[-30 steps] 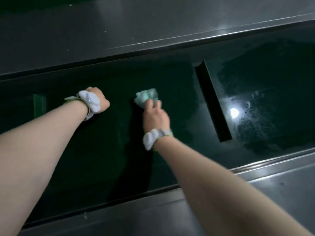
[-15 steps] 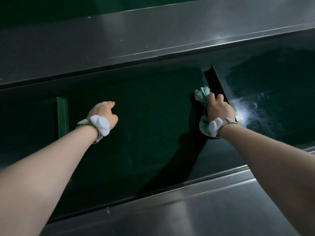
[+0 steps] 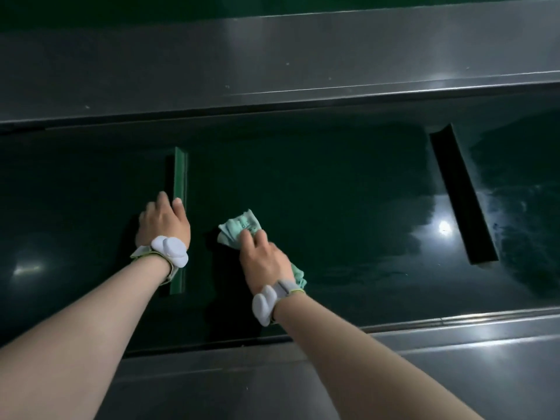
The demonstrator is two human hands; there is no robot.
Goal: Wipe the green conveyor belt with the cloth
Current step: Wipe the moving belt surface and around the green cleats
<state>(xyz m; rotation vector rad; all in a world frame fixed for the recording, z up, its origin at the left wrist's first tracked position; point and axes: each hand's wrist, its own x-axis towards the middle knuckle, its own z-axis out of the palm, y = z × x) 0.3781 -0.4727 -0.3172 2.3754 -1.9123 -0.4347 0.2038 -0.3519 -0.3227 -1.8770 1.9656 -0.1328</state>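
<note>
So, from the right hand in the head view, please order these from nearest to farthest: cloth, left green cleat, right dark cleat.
From the right hand:
1. cloth, under its fingers, touching.
2. left green cleat, to its left, beside the left hand.
3. right dark cleat, far to its right.

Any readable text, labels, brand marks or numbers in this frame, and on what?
None can be read.
The cloth under the right hand carries a faint printed pattern, too blurred to tell whether it is lettering.
The conveyor belt, metal rails and white wristbands show no markings.
</note>
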